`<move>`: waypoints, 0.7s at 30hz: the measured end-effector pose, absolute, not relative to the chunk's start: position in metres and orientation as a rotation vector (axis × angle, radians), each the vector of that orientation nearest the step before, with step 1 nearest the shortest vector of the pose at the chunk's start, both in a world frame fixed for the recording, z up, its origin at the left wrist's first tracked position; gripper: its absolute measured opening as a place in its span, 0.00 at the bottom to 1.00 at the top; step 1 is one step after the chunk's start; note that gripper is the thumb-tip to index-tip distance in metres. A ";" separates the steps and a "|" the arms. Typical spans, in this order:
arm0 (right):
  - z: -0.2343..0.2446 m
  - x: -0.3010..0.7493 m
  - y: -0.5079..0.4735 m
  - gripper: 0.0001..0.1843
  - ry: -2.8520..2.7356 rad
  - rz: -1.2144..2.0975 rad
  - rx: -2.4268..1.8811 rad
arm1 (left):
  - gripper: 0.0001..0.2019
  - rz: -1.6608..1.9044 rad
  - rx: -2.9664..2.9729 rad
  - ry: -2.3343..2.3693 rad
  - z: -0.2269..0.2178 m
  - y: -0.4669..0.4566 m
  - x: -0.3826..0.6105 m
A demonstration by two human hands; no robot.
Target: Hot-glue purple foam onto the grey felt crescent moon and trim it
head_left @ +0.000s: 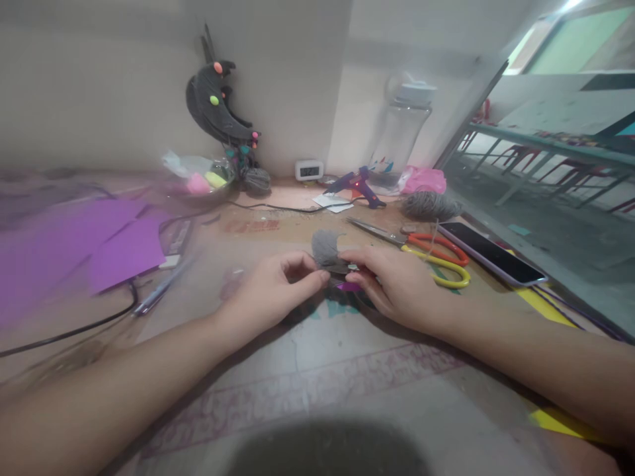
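My left hand (275, 287) and my right hand (401, 284) meet at the middle of the table. Between their fingertips is a small grey yarn-covered piece (327, 246), curved at its upper edge. A bit of purple (349, 286) shows below it, next to my right fingers. Thumb and forefinger of each hand pinch the piece from its two sides; its lower part is partly hidden. Just beyond my right hand lie scissors (436, 250) with orange and yellow handles. A ball of grey yarn (431, 205) sits behind them, a strand hanging toward the scissors.
A glue gun (358, 186) rests at the back near a small digital clock (309, 170) and a clear bottle (401, 132). On the right lies a phone (491, 252). Purple sheets (126, 251), a pen (161, 291) and a black cable (69, 334) are at left.
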State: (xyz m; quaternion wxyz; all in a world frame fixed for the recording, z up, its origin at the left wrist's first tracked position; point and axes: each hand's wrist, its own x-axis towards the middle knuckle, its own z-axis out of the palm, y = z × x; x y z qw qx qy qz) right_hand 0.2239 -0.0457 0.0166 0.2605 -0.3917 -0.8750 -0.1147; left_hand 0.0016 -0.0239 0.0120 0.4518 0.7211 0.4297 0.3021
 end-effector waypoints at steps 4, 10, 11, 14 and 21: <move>0.017 0.223 -0.046 0.15 -2.389 -0.310 -1.054 | 0.11 0.753 1.830 1.054 0.012 -0.024 0.002; 0.019 0.221 -0.046 0.13 -2.414 -0.325 -1.035 | 0.13 0.753 1.907 1.028 0.014 -0.026 0.002; 0.020 0.221 -0.046 0.13 -2.419 -0.327 -1.035 | 0.13 0.751 1.915 1.031 0.015 -0.026 0.002; 0.021 0.220 -0.046 0.14 -2.425 -0.339 -1.016 | 0.13 0.754 1.925 1.043 0.016 -0.027 0.002; 0.021 0.221 -0.044 0.14 -2.430 -0.303 -0.980 | 0.11 0.772 1.957 1.076 0.020 -0.030 0.002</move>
